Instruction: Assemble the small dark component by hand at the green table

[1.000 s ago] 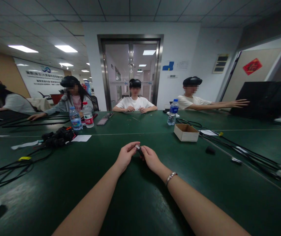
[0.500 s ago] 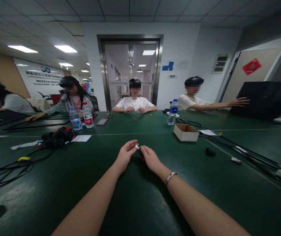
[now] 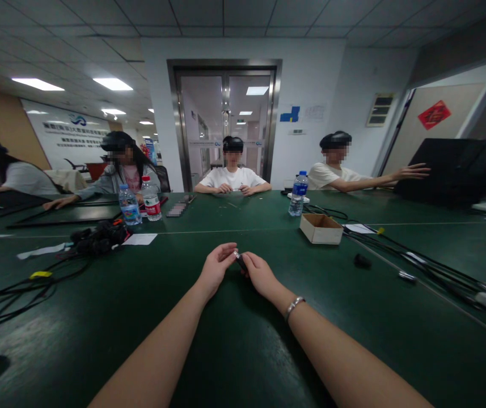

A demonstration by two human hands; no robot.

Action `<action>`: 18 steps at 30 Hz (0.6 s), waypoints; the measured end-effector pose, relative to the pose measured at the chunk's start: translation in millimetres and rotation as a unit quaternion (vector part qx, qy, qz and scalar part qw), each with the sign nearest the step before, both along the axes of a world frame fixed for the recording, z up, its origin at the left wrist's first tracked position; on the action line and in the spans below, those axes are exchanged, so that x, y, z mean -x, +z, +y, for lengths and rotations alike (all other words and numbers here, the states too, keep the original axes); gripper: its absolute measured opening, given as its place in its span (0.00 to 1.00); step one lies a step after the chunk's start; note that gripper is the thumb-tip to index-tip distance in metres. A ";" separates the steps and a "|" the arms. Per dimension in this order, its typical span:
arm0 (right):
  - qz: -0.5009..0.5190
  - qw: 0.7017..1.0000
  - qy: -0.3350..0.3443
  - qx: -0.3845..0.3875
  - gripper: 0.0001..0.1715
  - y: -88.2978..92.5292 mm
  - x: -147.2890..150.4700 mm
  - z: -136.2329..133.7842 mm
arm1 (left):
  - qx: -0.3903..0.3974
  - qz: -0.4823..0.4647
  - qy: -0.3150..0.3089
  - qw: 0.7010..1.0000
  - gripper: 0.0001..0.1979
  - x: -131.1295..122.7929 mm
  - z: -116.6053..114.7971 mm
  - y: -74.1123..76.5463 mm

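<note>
Pinching a small tube (image 3: 239, 259) between left hand (image 3: 216, 270) and right hand (image 3: 262, 273); best to steady both ends over the surface (image 3: 243, 334) below.

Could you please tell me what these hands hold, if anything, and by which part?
The right hand holds a small silver-tipped object by its dark part; the left hand is at the silver tip, its grip unclear.

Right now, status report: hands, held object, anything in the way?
Right hand gripping small slim black-and-silver object. Left hand at silver end, grip unclear. White open-topped cardboard box ahead right, not blocking hands.
</note>
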State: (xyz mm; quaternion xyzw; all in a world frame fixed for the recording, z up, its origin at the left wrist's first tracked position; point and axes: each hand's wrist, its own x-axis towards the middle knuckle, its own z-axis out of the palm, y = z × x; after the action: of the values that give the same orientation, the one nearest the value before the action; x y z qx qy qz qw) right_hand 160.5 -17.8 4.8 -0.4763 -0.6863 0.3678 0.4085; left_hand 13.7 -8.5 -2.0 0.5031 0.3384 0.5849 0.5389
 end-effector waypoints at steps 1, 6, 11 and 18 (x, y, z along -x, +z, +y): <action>0.003 1.000 -0.001 0.000 0.17 0.3 -0.1 -0.1 | 0.000 -0.007 -0.009 1.000 0.19 -0.1 -0.9 1.5; -0.004 1.000 0.001 -0.001 0.18 1.8 0.4 -1.3 | 0.041 -0.008 0.000 0.999 0.19 -2.4 -6.3 9.9; 0.037 0.999 0.000 0.006 0.16 3.2 1.7 -2.3 | 0.041 0.061 0.038 0.997 0.16 -2.9 -4.9 7.3; 0.146 0.989 -0.015 0.015 0.20 2.8 0.6 -2.0 | 0.044 0.031 0.055 0.997 0.17 -2.3 -1.9 2.6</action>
State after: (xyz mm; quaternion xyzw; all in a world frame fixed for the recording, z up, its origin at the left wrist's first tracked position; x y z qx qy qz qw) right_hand 159.9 -19.8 7.6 -0.4336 -0.6070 0.4373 0.5023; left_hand 15.9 -10.4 0.6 0.4777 0.4074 0.5824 0.5165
